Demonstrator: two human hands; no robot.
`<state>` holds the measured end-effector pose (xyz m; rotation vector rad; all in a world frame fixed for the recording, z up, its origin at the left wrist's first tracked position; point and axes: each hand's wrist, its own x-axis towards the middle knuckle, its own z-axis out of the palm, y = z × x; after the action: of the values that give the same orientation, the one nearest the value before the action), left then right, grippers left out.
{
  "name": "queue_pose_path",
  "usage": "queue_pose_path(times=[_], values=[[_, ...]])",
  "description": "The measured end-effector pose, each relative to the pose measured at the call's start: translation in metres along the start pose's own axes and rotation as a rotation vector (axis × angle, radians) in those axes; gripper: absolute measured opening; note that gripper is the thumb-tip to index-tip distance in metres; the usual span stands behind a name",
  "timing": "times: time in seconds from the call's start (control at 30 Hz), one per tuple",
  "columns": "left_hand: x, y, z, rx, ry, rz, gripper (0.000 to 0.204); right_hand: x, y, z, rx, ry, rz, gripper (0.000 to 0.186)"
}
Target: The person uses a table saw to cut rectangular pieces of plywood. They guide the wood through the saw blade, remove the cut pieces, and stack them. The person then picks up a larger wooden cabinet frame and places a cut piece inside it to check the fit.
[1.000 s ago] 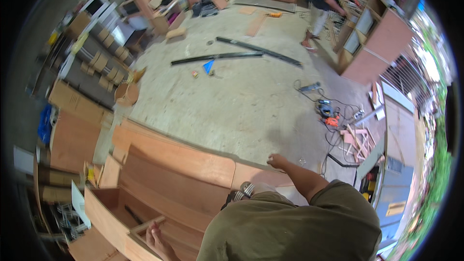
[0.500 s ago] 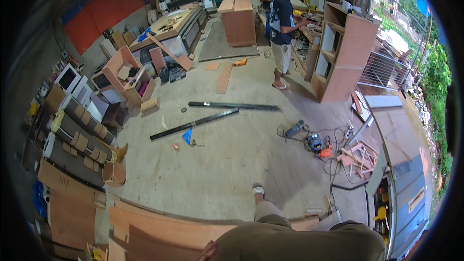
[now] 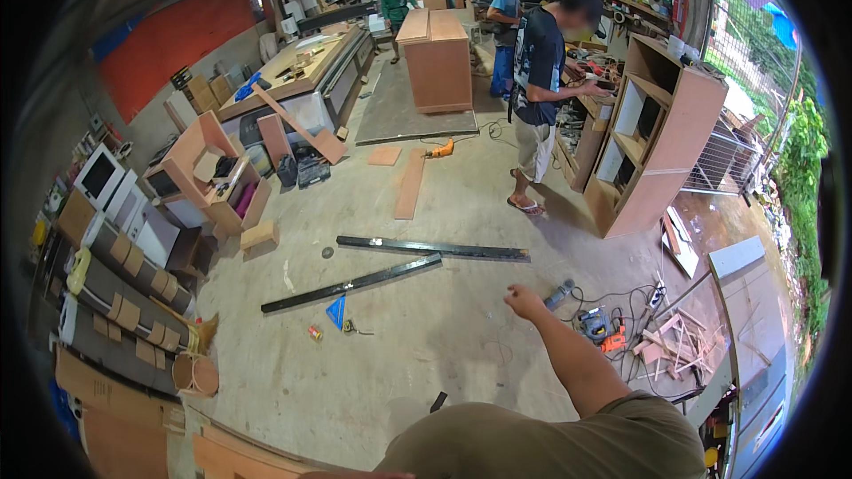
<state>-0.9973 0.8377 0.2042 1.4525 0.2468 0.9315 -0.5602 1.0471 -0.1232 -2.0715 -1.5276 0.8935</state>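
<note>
My right hand (image 3: pixel 525 301) reaches out over the concrete floor, its fingers curled in and nothing visible in them. In the picture it is nearest to a grey power tool (image 3: pixel 559 294) lying on the floor. Only a thin strip of skin from my left arm or hand (image 3: pixel 355 475) shows at the lower edge; its fingers are hidden. Ahead lie two black metal bars, a far one (image 3: pixel 435 248) and a near one (image 3: pixel 351 284), close together at one end. Beside the near bar are a blue triangular square (image 3: pixel 335 311) and a small tape measure (image 3: pixel 351 328).
Corded tools (image 3: pixel 599 326) and wood scraps (image 3: pixel 683 343) lie right. A person (image 3: pixel 540 80) works by a tall wooden cabinet (image 3: pixel 661 142); two others stand farther back. An orange drill (image 3: pixel 439 149) lies by a plank (image 3: pixel 410 184). Cardboard-padded panels (image 3: pixel 124 302) line the left.
My right arm has come into view, stretched forward. My left hand has sunk almost out of the lower edge. The view has shifted, and the person by the cabinet appears larger.
</note>
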Motion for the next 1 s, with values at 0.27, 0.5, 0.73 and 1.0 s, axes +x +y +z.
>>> queue_pose_path(times=[0.27,0.5,0.73,1.0], values=[[0.076,-0.153,-0.239,0.839,-0.153,-1.085,0.054,0.040,0.067,0.082,-0.212,0.088,0.130,0.046],[0.212,-0.089,-0.417,-0.132,-0.271,0.096,0.064,-0.110,0.113,0.130,-0.247,-0.649,0.923,0.041],[0.341,-0.095,-0.446,-0.272,-0.893,0.253,0.066,0.040,0.075,0.140,-0.076,-0.611,0.827,0.040],[0.477,-0.163,-0.549,0.714,-0.158,-0.395,0.063,0.245,0.114,0.105,-0.272,-0.701,0.650,0.041]])
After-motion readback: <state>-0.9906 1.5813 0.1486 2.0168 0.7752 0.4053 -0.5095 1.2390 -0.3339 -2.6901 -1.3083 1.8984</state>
